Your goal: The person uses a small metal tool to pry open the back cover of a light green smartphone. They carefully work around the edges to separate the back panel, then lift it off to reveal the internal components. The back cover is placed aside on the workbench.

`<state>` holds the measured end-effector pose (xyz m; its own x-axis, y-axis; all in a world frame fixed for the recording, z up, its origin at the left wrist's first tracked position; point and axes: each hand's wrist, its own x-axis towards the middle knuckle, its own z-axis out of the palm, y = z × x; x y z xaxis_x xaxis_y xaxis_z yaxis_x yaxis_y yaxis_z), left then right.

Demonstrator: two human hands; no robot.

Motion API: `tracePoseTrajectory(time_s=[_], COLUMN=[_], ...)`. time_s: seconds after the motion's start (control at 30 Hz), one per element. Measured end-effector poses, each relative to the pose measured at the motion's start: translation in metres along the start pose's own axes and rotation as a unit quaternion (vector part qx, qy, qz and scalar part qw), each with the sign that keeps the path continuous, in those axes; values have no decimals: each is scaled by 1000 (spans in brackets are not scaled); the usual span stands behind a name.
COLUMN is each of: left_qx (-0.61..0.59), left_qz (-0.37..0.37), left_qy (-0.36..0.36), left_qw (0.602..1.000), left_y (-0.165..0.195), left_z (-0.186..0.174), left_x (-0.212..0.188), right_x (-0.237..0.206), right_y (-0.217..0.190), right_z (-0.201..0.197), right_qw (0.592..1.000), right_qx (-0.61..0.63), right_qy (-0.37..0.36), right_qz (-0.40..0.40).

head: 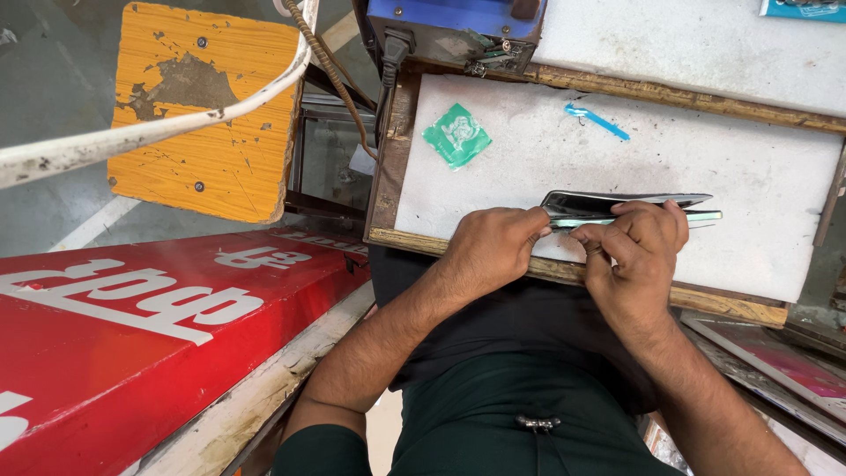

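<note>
A thin dark phone (617,206), seen edge-on with its glossy panel lifted slightly off the frame, rests near the front edge of a white padded work board (723,176). My left hand (489,251) pinches its left end with the fingertips. My right hand (636,260) grips the middle of the phone from the front, fingers curled over its edge. A green square packet (456,135) lies on the board's far left, and a thin blue strip (597,121) lies further back.
A blue machine (454,26) with a black power plug stands at the board's back left. An orange chipped stool seat (207,110) sits to the left, a white cable (132,134) crossing it. A red signboard (132,335) lies at lower left.
</note>
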<state>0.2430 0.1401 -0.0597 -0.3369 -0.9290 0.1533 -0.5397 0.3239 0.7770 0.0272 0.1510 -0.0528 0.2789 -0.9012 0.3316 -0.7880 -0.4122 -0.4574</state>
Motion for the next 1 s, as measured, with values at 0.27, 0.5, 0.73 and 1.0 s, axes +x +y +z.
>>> tracePoseTrajectory(time_s=[0.27,0.5,0.73,1.0], left_qx=[-10,-18,-26,-34], left_qz=[-12,-14,-12,-35], left_qy=[-10,-17,-14,-39], left_qw=[1000,1000,1000,998], left_y=[0,1,0,0], left_z=[-1,-1,0,-1], left_x=[2,2,0,4], right_x=[1,0,-3,-2], right_y=[3,4,4,7], right_z=[-1,-2,-1,0], right_qw=[1000,1000,1000,1000], right_qx=[8,2,2,0], right_qy=[-4,-8,-6,-8], right_qz=[-5,-8,-10,-12])
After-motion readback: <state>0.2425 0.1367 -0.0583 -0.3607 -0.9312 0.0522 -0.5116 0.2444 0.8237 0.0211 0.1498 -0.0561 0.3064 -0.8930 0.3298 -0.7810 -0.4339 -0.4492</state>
